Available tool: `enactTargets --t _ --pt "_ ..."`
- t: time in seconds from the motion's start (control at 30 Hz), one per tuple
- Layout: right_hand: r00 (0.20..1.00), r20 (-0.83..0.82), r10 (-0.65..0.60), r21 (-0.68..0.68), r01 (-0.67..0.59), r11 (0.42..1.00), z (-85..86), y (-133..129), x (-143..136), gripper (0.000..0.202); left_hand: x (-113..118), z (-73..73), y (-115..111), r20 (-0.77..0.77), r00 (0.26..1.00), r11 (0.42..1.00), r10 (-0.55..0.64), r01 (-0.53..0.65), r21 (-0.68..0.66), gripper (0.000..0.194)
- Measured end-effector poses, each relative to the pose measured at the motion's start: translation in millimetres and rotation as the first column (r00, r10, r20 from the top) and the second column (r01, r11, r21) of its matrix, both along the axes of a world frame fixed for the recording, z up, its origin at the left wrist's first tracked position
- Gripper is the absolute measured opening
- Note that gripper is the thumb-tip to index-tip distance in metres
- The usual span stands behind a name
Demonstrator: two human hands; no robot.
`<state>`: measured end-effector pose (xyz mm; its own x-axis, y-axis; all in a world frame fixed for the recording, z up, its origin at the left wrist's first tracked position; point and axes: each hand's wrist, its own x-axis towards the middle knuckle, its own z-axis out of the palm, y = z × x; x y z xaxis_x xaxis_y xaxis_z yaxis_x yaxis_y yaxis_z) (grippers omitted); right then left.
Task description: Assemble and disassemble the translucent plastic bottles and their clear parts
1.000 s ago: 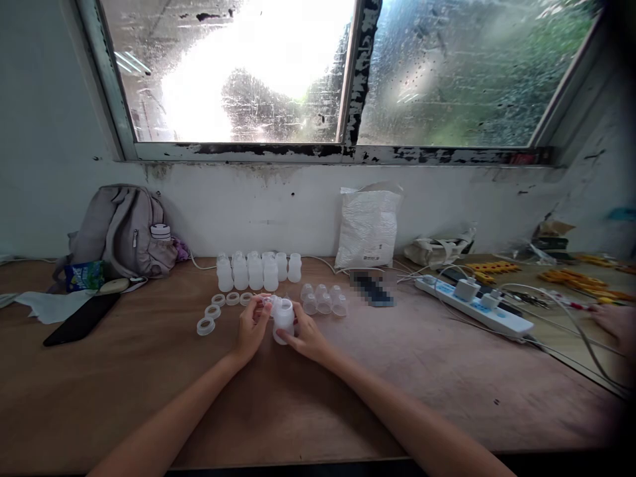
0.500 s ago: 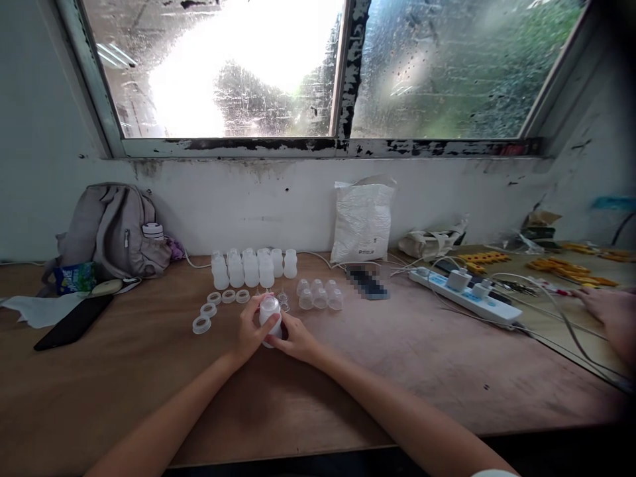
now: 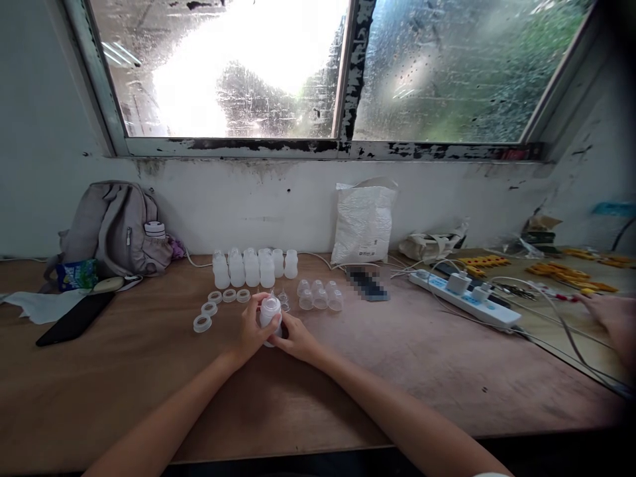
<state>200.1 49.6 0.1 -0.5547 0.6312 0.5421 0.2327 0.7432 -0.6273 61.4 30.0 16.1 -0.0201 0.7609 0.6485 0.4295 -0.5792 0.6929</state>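
Observation:
Between my two hands, close above the table, is a translucent baby bottle with a clear cover on top. My left hand wraps its left side and upper part. My right hand grips it low on the right. Just behind it stand clear bottle nipples, partly hidden by the hands. Several white rings curve away to the left. Frosted bottles stand in rows farther back, and several clear caps sit in a group to the right.
A white power strip with cables lies on the right, near a co-worker's hand and yellow parts. A white bag leans on the wall. A backpack and black phone are at left.
Both hands keep their hold on the bottle, with hardly any movement. The view has shifted slightly. At far right the co-worker's hand has moved a little.

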Motion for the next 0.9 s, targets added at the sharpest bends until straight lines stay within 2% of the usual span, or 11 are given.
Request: enactTargets --t 0.1,0.2,0.4,0.53,0.73,0.9 --pt "1.000 -0.009 0.009 -0.003 -0.009 1.000 2.1 -2 0 0.037 -1 -0.6 0 -0.003 1.000 1.000 0.012 -0.012 0.006 0.032" --pt "1.000 -0.005 0.008 -0.012 -0.008 1.000 3.1 -3 0 0.036 -2 -1.0 -1 0.019 0.999 1.000 -0.027 0.027 0.011 0.033" --pt "1.000 0.012 0.008 -0.036 -0.008 0.999 3.3 -2 0 0.033 -5 -0.6 -2 0.082 0.983 0.987 -0.162 0.163 -0.007 0.041" --pt "1.000 0.031 -0.001 -0.056 0.003 0.998 4.2 0 1 0.032 -11 -0.1 2 0.057 0.967 0.968 -0.249 0.250 -0.004 0.042" --pt "0.998 0.060 -0.020 -0.063 0.024 0.998 2.3 3 3 0.034 -23 3.0 5 0.008 0.961 0.961 -0.276 0.276 -0.015 0.036" --pt "0.998 0.062 -0.022 -0.057 0.026 0.998 1.3 4 3 0.035 -28 5.8 1 -0.030 0.975 0.976 -0.219 0.218 -0.027 0.032"
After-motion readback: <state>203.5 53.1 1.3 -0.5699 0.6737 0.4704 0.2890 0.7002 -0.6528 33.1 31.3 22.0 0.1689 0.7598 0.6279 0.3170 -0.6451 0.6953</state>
